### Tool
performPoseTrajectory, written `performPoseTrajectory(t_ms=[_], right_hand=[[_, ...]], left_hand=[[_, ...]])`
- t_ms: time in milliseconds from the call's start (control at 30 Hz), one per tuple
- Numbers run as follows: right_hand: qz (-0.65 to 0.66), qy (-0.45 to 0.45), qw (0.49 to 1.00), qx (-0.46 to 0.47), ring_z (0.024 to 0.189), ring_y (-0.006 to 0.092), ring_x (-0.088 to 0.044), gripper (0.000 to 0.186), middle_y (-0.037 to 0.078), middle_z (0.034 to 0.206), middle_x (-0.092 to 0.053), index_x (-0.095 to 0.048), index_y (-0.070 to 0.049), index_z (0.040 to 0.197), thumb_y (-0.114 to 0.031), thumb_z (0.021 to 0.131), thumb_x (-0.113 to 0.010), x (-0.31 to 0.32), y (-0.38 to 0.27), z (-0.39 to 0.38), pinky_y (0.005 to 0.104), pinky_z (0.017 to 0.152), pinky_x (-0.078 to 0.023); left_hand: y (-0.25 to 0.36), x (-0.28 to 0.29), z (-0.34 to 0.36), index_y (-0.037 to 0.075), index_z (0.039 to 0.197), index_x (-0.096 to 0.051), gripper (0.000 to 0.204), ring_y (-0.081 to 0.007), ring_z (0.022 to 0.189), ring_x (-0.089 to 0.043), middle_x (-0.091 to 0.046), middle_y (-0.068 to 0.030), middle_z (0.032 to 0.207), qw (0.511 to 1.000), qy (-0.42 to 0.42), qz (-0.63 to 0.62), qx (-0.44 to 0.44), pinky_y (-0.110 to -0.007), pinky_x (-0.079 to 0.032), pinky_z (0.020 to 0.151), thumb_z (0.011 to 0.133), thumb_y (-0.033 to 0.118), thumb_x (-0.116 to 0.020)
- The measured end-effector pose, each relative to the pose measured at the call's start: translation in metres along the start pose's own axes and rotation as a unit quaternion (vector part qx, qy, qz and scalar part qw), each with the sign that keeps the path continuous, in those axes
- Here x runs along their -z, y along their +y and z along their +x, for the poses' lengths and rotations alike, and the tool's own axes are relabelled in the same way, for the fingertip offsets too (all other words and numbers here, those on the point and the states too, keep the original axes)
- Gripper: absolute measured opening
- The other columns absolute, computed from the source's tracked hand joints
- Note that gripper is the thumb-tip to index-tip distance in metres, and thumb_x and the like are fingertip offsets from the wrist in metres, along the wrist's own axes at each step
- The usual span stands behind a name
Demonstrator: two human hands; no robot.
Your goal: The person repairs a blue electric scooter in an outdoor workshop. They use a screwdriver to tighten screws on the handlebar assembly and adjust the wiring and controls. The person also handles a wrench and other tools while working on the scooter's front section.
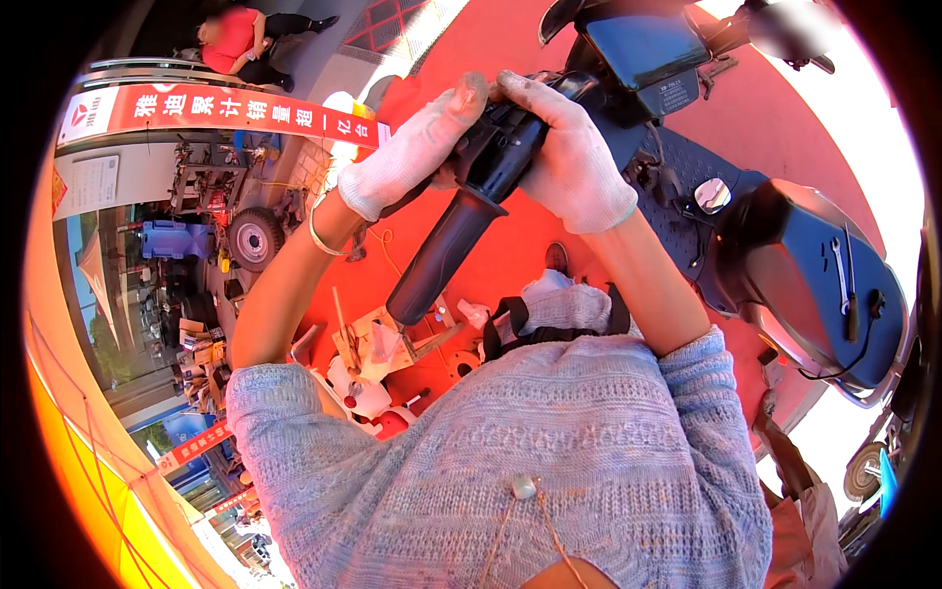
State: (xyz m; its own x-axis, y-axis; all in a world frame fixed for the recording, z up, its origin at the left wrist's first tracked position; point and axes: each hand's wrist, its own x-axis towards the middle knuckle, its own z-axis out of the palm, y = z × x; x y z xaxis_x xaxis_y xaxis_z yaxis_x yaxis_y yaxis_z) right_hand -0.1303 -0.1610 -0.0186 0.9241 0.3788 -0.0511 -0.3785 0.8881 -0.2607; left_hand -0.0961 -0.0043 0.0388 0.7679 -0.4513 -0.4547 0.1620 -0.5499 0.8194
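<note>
Gloved left hand (417, 147) and right hand (579, 167) clasp a black handlebar (497, 162); wrench (840, 275) and screwdriver (854, 316) lie toward the scooter seat (800, 285)'s right edge.

You get bright daylight | ground (878, 113) at right blows out white | yellow cloth (93, 481) glows lower left | mirror (712, 196) catches glare | your handlebar grip (446, 257) looks sharp | upper-right patch (793, 34) is blurred | fisheye bends the banner (221, 111), black rim around
</note>
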Motion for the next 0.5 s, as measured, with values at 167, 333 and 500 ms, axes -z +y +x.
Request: performPoseTrajectory(t_ms=[167,333,500], right_hand=[[-0.026,0.022,0.999,-0.001,0.098,0.0164,-0.058,0.02,0.005,0.1,-0.059,-0.056,-0.005,0.1,-0.023,0.094,-0.051,-0.004,-0.001,-0.001,0.0343,0.09,-0.047],[-0.038,0.004,0.999,0.005,0.093,0.0152,-0.058,0.022,0.005,0.096,-0.06,-0.057,-0.004,0.097,-0.024,0.093,-0.052,0.001,0.001,0.0,0.0324,0.085,-0.047],[-0.067,0.016,0.998,-0.005,0.094,0.0153,-0.059,0.026,0.006,0.097,-0.062,-0.058,-0.002,0.1,-0.027,0.095,-0.049,-0.004,-0.006,-0.003,0.0299,0.087,-0.047]], left_hand=[[0.02,-0.003,-0.034,-0.004,0.128,-0.042,0.103,-0.031,0.103,-0.06,-0.058,-0.0227,0.112,0.972,0.066,0.218,-0.059,-0.036,-0.047,0.088,0.063,0.073,-0.062],[0.046,-0.04,-0.057,-0.002,0.133,-0.034,0.101,-0.0347,0.109,-0.054,-0.051,-0.025,0.115,0.908,0.12,0.4,0.021,-0.036,-0.044,0.093,0.056,0.047,-0.076],[0.041,-0.049,-0.061,-0.002,0.133,-0.033,0.085,-0.0331,0.109,-0.055,-0.053,-0.0223,0.113,0.902,0.169,0.397,-0.032,-0.036,-0.044,0.094,0.063,0.028,-0.07]])
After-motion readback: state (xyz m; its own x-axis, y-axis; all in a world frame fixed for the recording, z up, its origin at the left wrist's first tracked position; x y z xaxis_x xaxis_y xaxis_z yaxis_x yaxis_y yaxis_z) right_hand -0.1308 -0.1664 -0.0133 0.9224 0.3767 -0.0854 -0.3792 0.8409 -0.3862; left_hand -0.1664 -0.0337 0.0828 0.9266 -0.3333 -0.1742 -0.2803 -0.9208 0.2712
